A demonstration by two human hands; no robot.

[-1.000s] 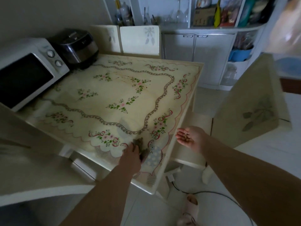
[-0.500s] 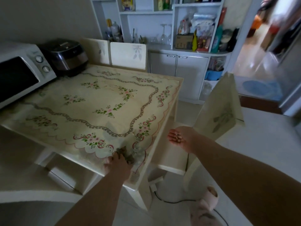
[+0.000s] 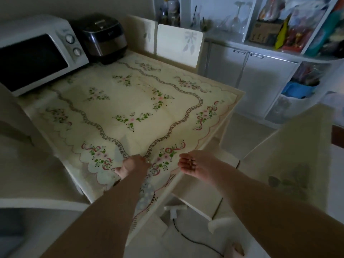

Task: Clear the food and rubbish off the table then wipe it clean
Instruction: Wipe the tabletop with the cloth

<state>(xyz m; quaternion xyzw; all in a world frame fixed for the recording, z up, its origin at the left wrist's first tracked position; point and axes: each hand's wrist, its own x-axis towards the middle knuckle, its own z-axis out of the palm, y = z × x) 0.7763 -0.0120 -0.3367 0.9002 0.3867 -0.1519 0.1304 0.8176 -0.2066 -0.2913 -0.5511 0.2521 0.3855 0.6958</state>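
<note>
- The floral-patterned table [image 3: 130, 101] lies beneath and ahead of my left hand [image 3: 133, 165]. That hand's fingers are tucked out of sight, so I cannot tell its grip.
- My right hand [image 3: 193, 164], just beside it, lies palm-up and uncurled, carrying small blurred crumbs [image 3: 191, 163].

Setting: home kitchen with a dining corner, dim light. Evidence: microwave [image 3: 37, 53] and rice cooker [image 3: 104, 38] side by side at the far end of a table [image 3: 233, 104] covered by a flowered tablecloth [image 3: 167, 118]. Painted chairs [image 3: 178, 43] pushed in. White cupboards [image 3: 251, 75] behind, shelves [image 3: 290, 25] above them crowded with food packets. Stemmed glasses [image 3: 236, 19] hang upside down. Pale tiled floor [image 3: 247, 138].
</note>
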